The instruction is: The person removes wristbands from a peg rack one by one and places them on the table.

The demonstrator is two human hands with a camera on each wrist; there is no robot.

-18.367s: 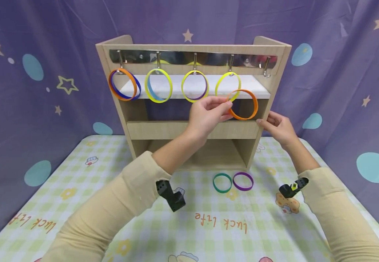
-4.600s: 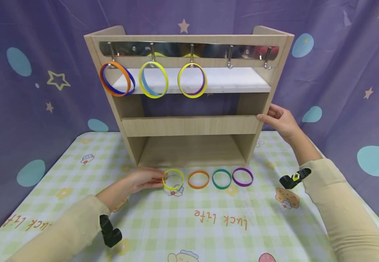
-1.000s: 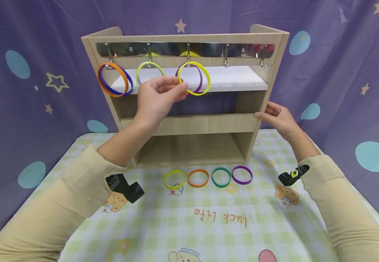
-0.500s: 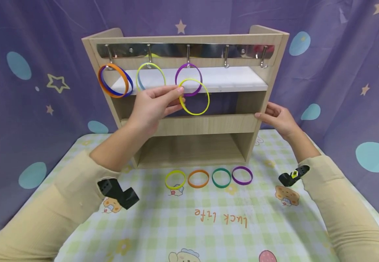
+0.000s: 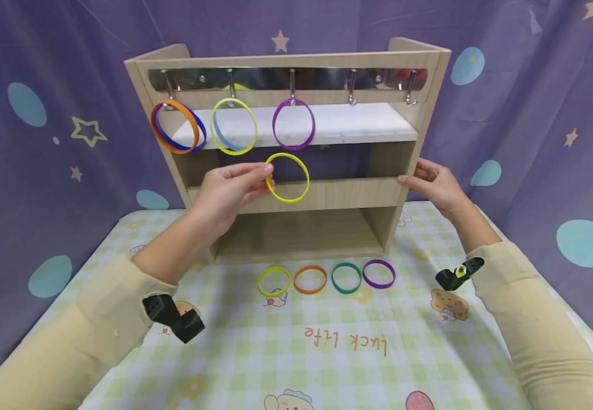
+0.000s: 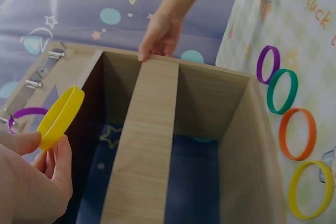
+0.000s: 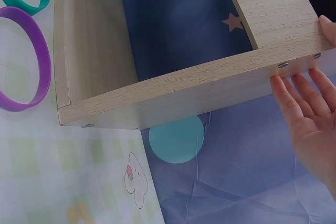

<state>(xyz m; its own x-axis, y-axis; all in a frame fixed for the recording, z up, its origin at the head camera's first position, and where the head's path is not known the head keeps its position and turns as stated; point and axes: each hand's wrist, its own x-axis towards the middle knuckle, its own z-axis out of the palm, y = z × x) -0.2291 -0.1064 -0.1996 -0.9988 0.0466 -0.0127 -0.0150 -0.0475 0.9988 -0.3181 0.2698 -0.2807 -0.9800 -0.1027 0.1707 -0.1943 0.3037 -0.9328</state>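
Note:
My left hand (image 5: 230, 191) pinches a yellow wristband (image 5: 308, 181) by its left side, in front of the wooden shelf's middle board. In the left wrist view this wristband (image 6: 61, 116) sits between thumb and fingertips. Above it a purple wristband (image 5: 314, 122) hangs from the middle hook. Orange (image 5: 194, 125) and blue (image 5: 205, 131) wristbands share the leftmost hook; yellow (image 5: 255, 125) and light blue (image 5: 223, 138) ones share the second. My right hand (image 5: 445, 188) holds the right side of the wooden shelf (image 5: 327, 193), thumb in front, fingertips on the outer side (image 7: 310, 108).
On the checked tablecloth (image 5: 296, 370) before the shelf lie yellow (image 5: 259, 287), orange (image 5: 296, 286), green (image 5: 334, 285) and purple (image 5: 393, 281) wristbands in a row. Two hooks (image 5: 352, 88) at the right hold no wristband. A purple curtain (image 5: 35, 171) surrounds the table.
The yellow wristband has come away from the middle hook, leaving the purple one hanging there. My left hand has lowered it toward me and slightly left. The right hand has stayed in place.

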